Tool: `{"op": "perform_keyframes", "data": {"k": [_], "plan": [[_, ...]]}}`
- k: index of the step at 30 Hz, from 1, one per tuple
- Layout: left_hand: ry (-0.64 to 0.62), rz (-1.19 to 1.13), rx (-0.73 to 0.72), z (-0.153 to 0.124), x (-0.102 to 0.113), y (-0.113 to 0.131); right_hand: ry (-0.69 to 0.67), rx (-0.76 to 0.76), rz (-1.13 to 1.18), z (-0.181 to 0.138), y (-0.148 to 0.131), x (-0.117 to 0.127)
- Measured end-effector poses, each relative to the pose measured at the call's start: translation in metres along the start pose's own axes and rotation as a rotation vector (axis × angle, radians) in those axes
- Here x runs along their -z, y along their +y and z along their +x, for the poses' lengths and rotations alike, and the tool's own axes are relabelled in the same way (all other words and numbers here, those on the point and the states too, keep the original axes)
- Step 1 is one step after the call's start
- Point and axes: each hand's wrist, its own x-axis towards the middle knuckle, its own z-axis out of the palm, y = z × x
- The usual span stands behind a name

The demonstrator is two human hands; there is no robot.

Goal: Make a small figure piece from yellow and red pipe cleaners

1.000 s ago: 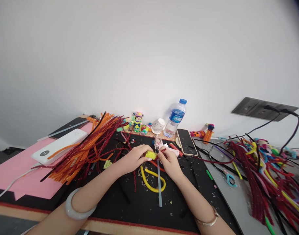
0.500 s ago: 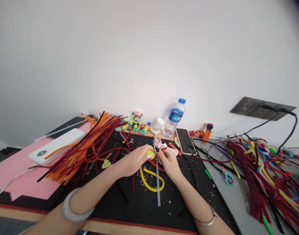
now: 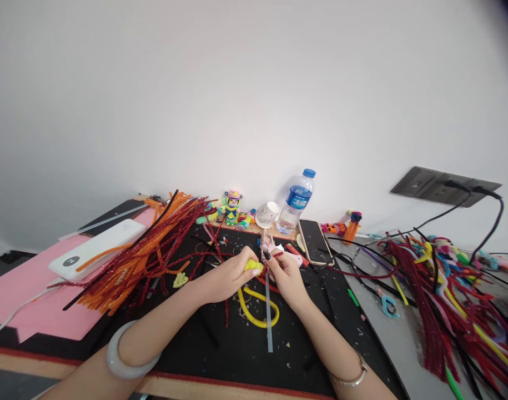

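Observation:
My left hand [image 3: 232, 275] is closed around a bundle of yellow pipe cleaner [image 3: 254, 266], coiled and fuzzy. My right hand [image 3: 285, 275] pinches the end of a dark red pipe cleaner [image 3: 265, 269] right beside it; the fingers partly hide that end. Below the hands a translucent glue stick [image 3: 270, 328] points to the table's front edge, over a loose curved yellow pipe cleaner [image 3: 254, 319]. Just beyond the fingers lies a pinkish patterned object [image 3: 267, 239], partly covered, perhaps a glue gun.
Orange and red pipe cleaners [image 3: 124, 272] are heaped at left beside a white power bank [image 3: 96, 249]. Along the wall stand a small doll [image 3: 231, 208], a paper cup [image 3: 267, 214], a water bottle [image 3: 296, 203] and a phone [image 3: 316, 241]. More pipe cleaners [image 3: 428, 311] spread at right.
The yellow bundle has turned slightly in my left hand, and its thumb has shifted a little to the right. My right hand stays nearly in place.

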Motion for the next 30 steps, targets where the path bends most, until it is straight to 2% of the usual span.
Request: {"op": "perform_keyframes", "data": {"k": [17, 25, 30], "plan": [[0.032, 0.087, -0.027, -0.001, -0.002, -0.007, 0.003, 0.058, -0.164, -0.003, -0.007, -0.001], [0.125, 0.126, 0.016, 0.003, -0.004, -0.011, 0.009, 0.245, -0.39, -0.01, -0.016, -0.004], [0.228, 0.102, 0.015, 0.005, -0.006, -0.017, -0.096, 0.33, -0.534, -0.015, -0.019, -0.006]]}}
